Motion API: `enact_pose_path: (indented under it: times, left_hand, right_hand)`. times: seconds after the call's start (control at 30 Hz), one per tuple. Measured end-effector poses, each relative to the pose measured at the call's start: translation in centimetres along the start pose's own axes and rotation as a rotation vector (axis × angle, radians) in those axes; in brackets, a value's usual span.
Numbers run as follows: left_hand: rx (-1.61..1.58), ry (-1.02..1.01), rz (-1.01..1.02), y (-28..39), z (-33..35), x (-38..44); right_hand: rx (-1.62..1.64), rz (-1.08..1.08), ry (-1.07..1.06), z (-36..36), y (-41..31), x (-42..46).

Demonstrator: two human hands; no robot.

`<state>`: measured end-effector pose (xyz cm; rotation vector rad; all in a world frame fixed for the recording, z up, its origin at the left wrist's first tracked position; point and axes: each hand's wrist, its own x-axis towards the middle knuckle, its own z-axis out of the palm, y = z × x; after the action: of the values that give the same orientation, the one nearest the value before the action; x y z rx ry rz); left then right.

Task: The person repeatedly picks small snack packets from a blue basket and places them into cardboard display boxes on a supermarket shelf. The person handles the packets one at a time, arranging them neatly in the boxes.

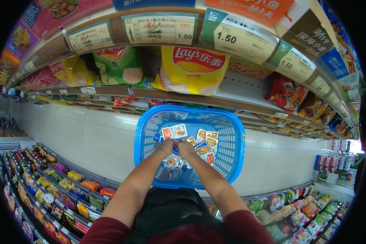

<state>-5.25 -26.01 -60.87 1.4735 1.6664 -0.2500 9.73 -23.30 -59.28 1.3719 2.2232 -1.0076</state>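
Both my hands reach down into a blue plastic basket [239, 146] with slotted walls. My left hand [167, 148] and my right hand [184, 148] are close together over the middle of it, fingers bent around a small snack packet with blue and red on it, mostly hidden by the fingers. Just beyond my left hand lies a white and orange snack packet [178, 131]. A group of small packets with orange and blue print [203, 149] rests to the right of my right hand. More clear-backed packets [171, 161] lie below my left hand.
A shelf [247, 88] crosses beyond the basket, holding a yellow Lay's chip bag [192, 70], a green chip bag [119, 65] and red snack bags [286, 93]. Price tags line the shelf edge above. Racks of packaged snacks [76, 193] stand at lower left and lower right [299, 213], with tiled floor between.
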Motion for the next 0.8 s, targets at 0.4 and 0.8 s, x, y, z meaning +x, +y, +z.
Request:
enact_pose_path:
  times: [0.4, 0.8]
  left_hand:
    - [-0.125, 0.286, 0.550, 6.0, -12.8, -11.9]
    - [0.200, 0.770, 0.876, 19.1, -38.3, -35.9]
  right_hand:
    - [0.184, -0.389, 0.170, -14.8, -1.7, -9.5]
    - [-0.309, -0.690, 0.788, -42.9, -15.9, -29.9]
